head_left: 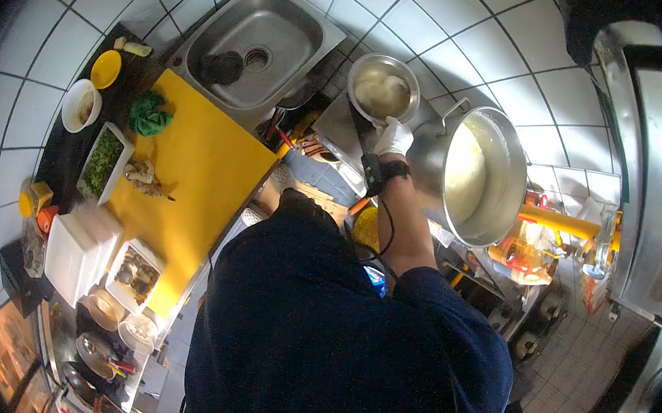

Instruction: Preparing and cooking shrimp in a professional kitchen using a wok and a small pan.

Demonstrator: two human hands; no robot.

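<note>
My right hand, in a white glove and with a black strapped device on the wrist, is at the near rim of a round metal bowl. Its fingertips touch the rim; the finger closure is hard to make out. Cloudy liquid with a pale lump lies in the bowl, which stands on a metal surface. Just right of the hand is a large steel stockpot with pale yellowish contents. My left hand is out of view; the dark sleeve and body hide that side.
Left, a yellow board carries a green mesh scrubber and a crumpled bag. Beside it are a white tray of chopped greens, stacked white containers and bowls. A steel sink holds a dark object. Bottles stand right of the stockpot.
</note>
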